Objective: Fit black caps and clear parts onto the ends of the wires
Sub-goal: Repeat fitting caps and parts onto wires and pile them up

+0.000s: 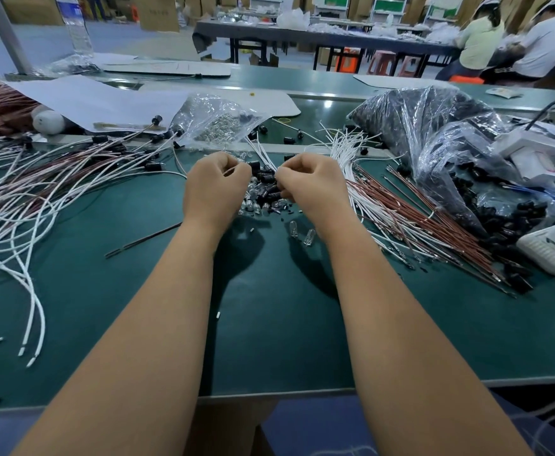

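We see only the backs of the left hand (215, 189) and the right hand (312, 187); their curled fingertips are hidden, so we cannot tell what either pinches. The hands cover part of the heap of black caps (266, 185) and clear parts (253, 200). The finished wires (39, 189) run off the left edge, and the water bottle (77, 28) off the top. Crinkled plastic blurs the contents of the dark bag (434, 126).

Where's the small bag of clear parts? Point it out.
In the head view, the small bag of clear parts lies at the table's far centre, just beyond the left hand, beside the white sheet.
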Motion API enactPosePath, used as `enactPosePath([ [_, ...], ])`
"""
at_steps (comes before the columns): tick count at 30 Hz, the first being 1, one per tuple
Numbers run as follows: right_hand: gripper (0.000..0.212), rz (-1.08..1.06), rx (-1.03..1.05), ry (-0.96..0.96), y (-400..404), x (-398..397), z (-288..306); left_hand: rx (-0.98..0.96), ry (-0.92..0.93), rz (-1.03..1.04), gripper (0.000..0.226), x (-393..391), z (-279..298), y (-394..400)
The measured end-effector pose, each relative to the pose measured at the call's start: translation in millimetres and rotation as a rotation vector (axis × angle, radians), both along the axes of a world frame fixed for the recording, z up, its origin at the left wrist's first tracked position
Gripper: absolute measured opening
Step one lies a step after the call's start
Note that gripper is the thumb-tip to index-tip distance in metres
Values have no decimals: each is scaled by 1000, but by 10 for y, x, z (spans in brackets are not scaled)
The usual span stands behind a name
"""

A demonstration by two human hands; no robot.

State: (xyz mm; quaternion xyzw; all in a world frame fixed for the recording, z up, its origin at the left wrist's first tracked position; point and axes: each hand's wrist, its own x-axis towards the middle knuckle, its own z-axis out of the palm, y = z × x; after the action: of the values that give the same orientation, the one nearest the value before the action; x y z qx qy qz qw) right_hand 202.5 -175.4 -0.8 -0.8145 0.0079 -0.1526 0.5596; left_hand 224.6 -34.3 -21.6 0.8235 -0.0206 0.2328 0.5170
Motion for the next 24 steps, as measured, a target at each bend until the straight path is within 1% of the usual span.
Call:
enactPosePath([
  [5,10,93,372,44,16,1,4,-9,-13,-90,20,-1,-3,-13],
  [10,16,169,574,79,5,-4,21,-78,-48,-225,17,-19,3,-36],
  [13,13,165,623,80,-2,-6,26,-120,-30,-286,14,-32,17,-48],
  [15,15,149,622,84,0,0,20,-138,-22,-302,16,-35,21,-53],
  [18,18,127,618,83,-1,13,17,-138,-16,-303,22,-35,17,-56],
  [24,19,87,606,73,-21,17,12,-159,2,-296,23,-49,32,-67],
])
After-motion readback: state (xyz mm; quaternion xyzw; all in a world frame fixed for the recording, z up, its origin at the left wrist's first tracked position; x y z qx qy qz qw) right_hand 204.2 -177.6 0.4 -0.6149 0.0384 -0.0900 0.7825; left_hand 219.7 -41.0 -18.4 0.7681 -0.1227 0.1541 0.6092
